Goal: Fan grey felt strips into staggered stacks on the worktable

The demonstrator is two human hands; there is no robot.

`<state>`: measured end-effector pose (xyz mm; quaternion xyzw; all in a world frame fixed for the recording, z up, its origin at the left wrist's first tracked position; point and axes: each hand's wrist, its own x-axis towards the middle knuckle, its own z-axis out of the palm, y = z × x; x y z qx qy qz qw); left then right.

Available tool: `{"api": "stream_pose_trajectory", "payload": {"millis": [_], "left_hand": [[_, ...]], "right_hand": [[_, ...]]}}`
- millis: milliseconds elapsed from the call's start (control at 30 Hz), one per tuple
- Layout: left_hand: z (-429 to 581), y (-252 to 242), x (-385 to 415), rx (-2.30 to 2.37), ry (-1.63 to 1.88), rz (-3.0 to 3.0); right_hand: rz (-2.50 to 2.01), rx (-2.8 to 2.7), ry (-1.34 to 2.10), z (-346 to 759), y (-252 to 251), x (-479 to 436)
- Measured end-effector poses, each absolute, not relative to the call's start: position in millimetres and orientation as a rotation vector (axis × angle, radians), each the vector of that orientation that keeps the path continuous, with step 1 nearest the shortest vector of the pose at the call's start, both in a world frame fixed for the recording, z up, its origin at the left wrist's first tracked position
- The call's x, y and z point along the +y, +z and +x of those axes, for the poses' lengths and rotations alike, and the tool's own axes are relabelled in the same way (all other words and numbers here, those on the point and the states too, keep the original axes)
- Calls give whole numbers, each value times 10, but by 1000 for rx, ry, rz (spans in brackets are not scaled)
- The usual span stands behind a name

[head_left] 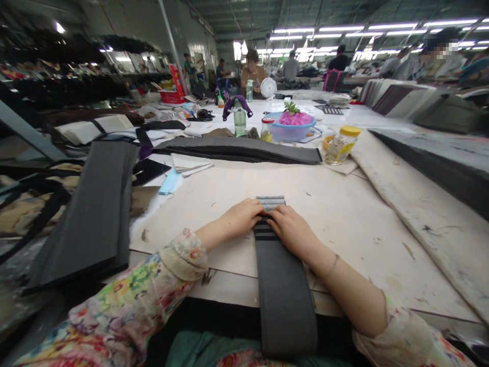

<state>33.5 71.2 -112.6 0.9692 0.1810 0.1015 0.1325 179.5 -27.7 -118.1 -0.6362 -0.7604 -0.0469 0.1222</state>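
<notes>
A long dark grey fabric strip [284, 290] runs from the table's front edge, where it hangs toward my lap, up to both hands. Black bands cross it near its far part. Just beyond my fingers lies a small light grey ribbed piece [270, 202], at the strip's far end; whether the two are joined I cannot tell. My left hand [248, 213] is closed on the strip's left edge, fingers bent inward. From the other side my right hand [288, 227] grips the same end, its fingertips close to the left ones. The thumbs are partly hidden.
A stack of dark grey panels [87, 204] leans at left. Behind lie a row of grey strips [244, 149], a yellow-lidded jar [343, 146], a blue basin [294, 131] and a bottle [240, 122]. A pale board [420, 224] slants at right. People work farther back.
</notes>
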Motion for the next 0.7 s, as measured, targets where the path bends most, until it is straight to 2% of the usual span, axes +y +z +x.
{"api": "stream_pose_trajectory", "payload": {"millis": [333, 567, 700], "left_hand": [[73, -1182, 660, 534, 300, 2808], [62, -1088, 993, 939, 238, 2571], [238, -1045, 1046, 993, 216, 2447]], "right_hand": [[-1980, -2197, -237, 1712, -1108, -358], [-1990, -2181, -243, 1715, -1118, -357], [-1987, -2171, -259, 1718, -1118, -366]]}}
